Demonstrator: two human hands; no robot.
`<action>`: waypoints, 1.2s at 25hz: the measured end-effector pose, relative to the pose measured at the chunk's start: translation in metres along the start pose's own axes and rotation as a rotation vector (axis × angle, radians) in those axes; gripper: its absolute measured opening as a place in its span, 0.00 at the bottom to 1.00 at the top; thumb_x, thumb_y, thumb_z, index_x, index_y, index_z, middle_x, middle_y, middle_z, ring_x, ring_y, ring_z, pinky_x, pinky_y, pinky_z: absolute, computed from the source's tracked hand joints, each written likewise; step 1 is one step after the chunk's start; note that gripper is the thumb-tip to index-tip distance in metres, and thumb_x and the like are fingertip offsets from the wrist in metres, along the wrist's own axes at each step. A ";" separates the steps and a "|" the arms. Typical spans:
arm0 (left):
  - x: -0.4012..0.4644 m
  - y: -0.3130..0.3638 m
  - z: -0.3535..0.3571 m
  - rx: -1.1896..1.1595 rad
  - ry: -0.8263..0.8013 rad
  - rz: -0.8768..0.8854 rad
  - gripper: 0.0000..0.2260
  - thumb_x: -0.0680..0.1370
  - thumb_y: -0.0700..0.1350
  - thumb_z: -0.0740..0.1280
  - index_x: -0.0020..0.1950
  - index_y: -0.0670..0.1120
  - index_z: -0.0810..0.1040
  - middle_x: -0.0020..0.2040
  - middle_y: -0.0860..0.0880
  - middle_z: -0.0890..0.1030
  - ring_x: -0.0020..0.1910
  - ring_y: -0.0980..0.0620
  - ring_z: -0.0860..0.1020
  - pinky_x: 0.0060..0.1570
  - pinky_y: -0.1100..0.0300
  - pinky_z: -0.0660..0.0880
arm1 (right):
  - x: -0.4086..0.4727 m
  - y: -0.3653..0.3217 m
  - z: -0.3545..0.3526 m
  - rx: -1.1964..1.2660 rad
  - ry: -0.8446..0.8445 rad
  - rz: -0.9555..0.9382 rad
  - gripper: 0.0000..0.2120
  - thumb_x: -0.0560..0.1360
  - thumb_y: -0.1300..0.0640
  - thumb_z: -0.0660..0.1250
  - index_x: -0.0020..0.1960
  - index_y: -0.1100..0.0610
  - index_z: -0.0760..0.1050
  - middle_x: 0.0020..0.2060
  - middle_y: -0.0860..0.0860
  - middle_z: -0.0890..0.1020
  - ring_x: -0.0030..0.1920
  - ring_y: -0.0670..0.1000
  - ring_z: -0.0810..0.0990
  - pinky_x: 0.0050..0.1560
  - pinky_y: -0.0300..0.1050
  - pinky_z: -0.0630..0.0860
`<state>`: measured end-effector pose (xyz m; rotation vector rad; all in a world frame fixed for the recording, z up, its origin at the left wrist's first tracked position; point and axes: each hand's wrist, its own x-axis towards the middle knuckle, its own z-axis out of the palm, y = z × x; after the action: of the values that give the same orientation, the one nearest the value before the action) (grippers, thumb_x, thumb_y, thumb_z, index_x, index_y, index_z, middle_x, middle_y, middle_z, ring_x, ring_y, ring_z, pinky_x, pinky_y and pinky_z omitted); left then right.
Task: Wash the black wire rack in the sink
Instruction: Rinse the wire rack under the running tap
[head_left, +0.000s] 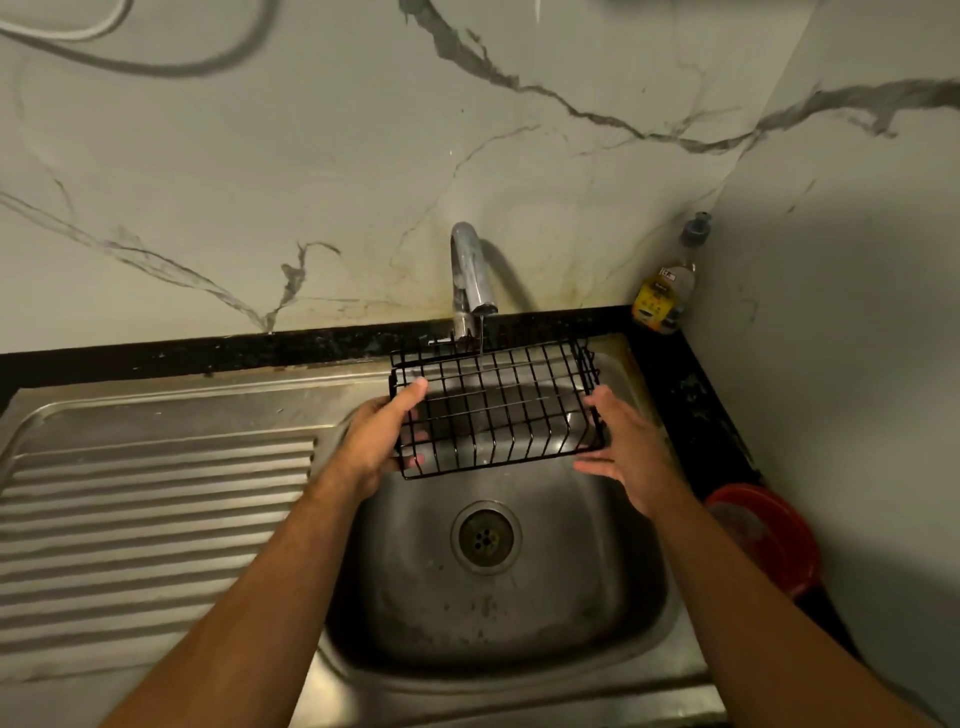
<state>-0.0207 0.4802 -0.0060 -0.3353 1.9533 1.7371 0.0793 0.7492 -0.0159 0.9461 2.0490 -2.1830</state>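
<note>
In the centre of the frame the left hand (375, 441) grips the left edge of the black wire rack (496, 410), thumb on top. The right hand (626, 447), fingers straight, touches its right edge. The rack hangs over the steel sink (519, 613). Better to turn it slowly, so the thin stream from the chrome tap (470, 275) above reaches every wire.

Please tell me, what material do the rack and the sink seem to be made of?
The rack looks like thin metal wire with a black coating, glossy where light catches it; the metal under the coating cannot be seen. The sink appears to be stainless steel: grey, brushed, with soft reflections and pressed ridges on its draining board.
</note>
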 end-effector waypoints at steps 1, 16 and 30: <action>-0.001 0.000 -0.001 -0.011 0.017 -0.016 0.25 0.74 0.66 0.71 0.60 0.49 0.80 0.58 0.45 0.82 0.55 0.44 0.83 0.47 0.46 0.84 | -0.002 -0.007 0.003 -0.092 0.017 -0.014 0.25 0.79 0.34 0.58 0.68 0.48 0.73 0.58 0.43 0.73 0.53 0.56 0.81 0.51 0.57 0.83; 0.025 0.037 -0.049 -0.185 -0.074 -0.369 0.30 0.68 0.73 0.67 0.35 0.45 0.70 0.36 0.44 0.73 0.24 0.53 0.65 0.19 0.67 0.61 | 0.014 -0.093 0.052 -0.652 0.206 -0.119 0.42 0.73 0.24 0.43 0.40 0.58 0.78 0.36 0.53 0.83 0.32 0.51 0.84 0.45 0.56 0.83; 0.001 0.073 0.012 -0.158 -0.317 -0.357 0.29 0.81 0.68 0.55 0.34 0.47 0.74 0.26 0.51 0.72 0.18 0.57 0.66 0.17 0.69 0.65 | 0.020 -0.081 -0.011 -0.519 0.312 0.115 0.36 0.77 0.27 0.45 0.41 0.57 0.74 0.32 0.55 0.78 0.27 0.52 0.76 0.31 0.43 0.70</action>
<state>-0.0553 0.5036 0.0550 -0.4078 1.4387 1.5989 0.0354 0.7794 0.0499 1.3389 2.4317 -1.3973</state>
